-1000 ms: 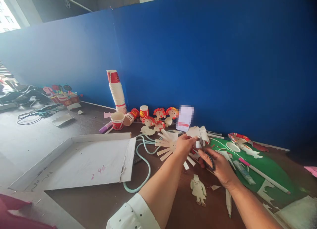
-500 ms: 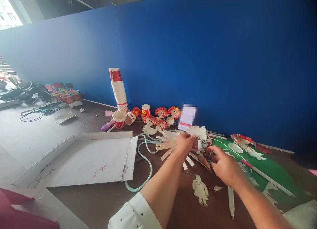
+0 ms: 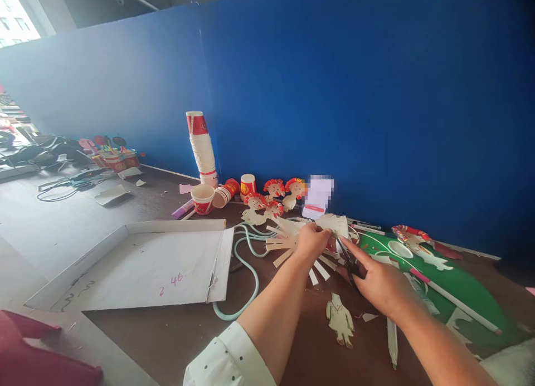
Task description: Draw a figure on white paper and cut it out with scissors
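My left hand (image 3: 311,242) pinches a pale piece of paper (image 3: 337,225), which stands up past the fingertips. In my right hand (image 3: 378,280) is a pair of dark-handled scissors (image 3: 354,268), with the index finger stretched along them and the blades at the paper's lower edge. Beneath my left hand a paper cup cut into splayed strips (image 3: 281,244) lies on the table, partly hidden. Nearer to me lies a flat paper figure cutout (image 3: 340,321) with drawn details. A white marker-like stick (image 3: 392,344) is below my right forearm.
Several red-haired paper figures (image 3: 273,190) stand by the blue partition (image 3: 334,96), beside a tall stack of paper cups (image 3: 203,152). A white box lid (image 3: 137,269) and a pale green cord (image 3: 256,286) lie left. A green mat (image 3: 472,286) with a pink-and-white marker (image 3: 455,299) is right.
My right index finger has straightened along the scissors toward the paper. My left hand keeps its hold on the paper. The whole view has shifted slightly.
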Demonstrator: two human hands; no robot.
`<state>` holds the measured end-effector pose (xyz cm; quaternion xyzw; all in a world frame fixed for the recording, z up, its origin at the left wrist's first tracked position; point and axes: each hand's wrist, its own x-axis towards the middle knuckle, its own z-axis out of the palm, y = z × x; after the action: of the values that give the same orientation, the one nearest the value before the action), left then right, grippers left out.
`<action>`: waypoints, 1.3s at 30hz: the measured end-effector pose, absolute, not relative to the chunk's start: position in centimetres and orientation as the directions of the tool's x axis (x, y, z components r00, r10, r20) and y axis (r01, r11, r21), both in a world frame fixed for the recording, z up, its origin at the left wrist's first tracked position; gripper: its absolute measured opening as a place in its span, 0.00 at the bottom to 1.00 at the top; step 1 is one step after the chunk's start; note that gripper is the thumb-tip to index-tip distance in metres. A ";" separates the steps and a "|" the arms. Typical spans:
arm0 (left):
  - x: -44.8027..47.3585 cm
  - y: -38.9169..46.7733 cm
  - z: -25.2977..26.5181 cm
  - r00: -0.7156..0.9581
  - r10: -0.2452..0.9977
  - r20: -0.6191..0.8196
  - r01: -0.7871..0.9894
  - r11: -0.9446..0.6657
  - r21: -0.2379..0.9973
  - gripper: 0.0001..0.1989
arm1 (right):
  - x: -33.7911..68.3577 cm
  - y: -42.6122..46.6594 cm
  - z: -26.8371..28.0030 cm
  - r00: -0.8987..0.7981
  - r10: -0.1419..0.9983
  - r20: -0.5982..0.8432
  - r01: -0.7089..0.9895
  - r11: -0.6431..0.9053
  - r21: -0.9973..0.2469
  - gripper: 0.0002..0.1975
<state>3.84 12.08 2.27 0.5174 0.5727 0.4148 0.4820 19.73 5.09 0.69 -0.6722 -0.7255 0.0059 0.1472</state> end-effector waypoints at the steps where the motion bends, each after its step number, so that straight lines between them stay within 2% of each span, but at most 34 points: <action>1: 3.8 12.1 2.3 0.001 0.992 -0.124 0.199 0.122 0.972 0.09 | 19.7 5.1 0.8 -0.056 0.979 0.198 0.971 0.100 -0.216 0.28; 4: 3.8 12.0 2.3 0.020 0.992 -0.124 0.220 0.116 0.969 0.09 | 19.5 4.9 1.1 -0.051 0.985 0.167 0.945 0.102 -0.312 0.30; 6: 3.7 12.0 2.3 0.045 0.992 -0.119 0.219 0.107 0.970 0.08 | 19.4 4.8 1.3 -0.036 0.991 0.130 0.893 0.090 -0.441 0.31; 10: 3.6 12.0 2.3 0.111 0.988 -0.104 0.186 0.082 0.979 0.07 | 19.1 4.7 1.8 -0.049 0.997 -0.052 0.641 -0.009 -0.768 0.35; 13: 3.4 12.0 2.4 0.134 0.987 -0.089 0.167 0.066 0.984 0.08 | 19.4 4.7 2.0 -0.089 0.986 -0.140 0.457 -0.084 -0.885 0.38; 20: 2.7 12.7 1.9 0.246 0.966 -0.073 0.057 0.060 0.997 0.10 | 20.2 4.6 1.8 -0.094 0.975 -0.204 0.229 -0.178 -0.957 0.37; 24: 2.5 13.4 1.3 0.323 0.945 -0.053 -0.090 0.086 0.992 0.11 | 20.3 4.5 1.7 -0.134 0.964 -0.230 0.135 -0.212 -0.968 0.31; 28: 2.0 13.5 1.4 0.409 0.912 -0.037 -0.159 0.111 0.981 0.10 | 20.1 4.5 1.9 -0.137 0.959 -0.246 0.157 -0.225 -0.962 0.24; 39: 0.5 14.4 0.8 0.492 0.869 -0.052 -0.022 0.072 0.997 0.12 | 19.7 4.4 1.9 -0.130 0.973 -0.193 0.284 -0.150 -0.947 0.21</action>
<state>0.47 14.37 0.77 0.5843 0.3623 0.3502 0.6362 19.69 4.44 1.89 -0.5652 -0.5561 0.5056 0.3402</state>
